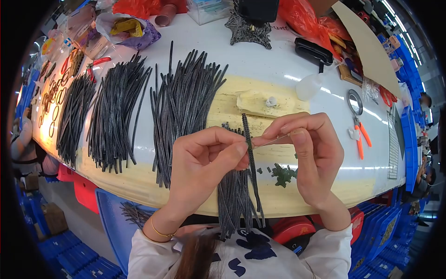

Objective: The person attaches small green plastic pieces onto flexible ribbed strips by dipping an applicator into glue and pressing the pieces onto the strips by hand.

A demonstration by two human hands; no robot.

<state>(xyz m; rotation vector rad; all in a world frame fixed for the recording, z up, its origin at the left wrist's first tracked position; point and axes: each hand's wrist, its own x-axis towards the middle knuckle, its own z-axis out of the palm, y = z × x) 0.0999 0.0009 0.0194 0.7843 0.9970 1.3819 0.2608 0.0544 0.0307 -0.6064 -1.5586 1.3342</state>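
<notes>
My left hand (206, 162) pinches a dark braided strip (253, 176), which stands nearly upright between thumb and fingers. Facing it, my right hand (309, 149) grips a thin, pale, rod-like tool (275, 140); its exact kind is hard to make out. The tool's tip meets the strip near my left fingertips. Below my hands, a bundle of similar strips (233, 200) hangs over the table's front edge. Small dark cut pieces (282, 175) lie beside my right wrist.
Three more bundles of dark strips lie leftward, including a large bundle (186, 97). Orange-handled pliers (360, 137) and a tape roll (354, 102) lie rightward. A black case (313, 51), red bags (302, 21) and a cardboard sheet (369, 51) sit at the back of the table (274, 60).
</notes>
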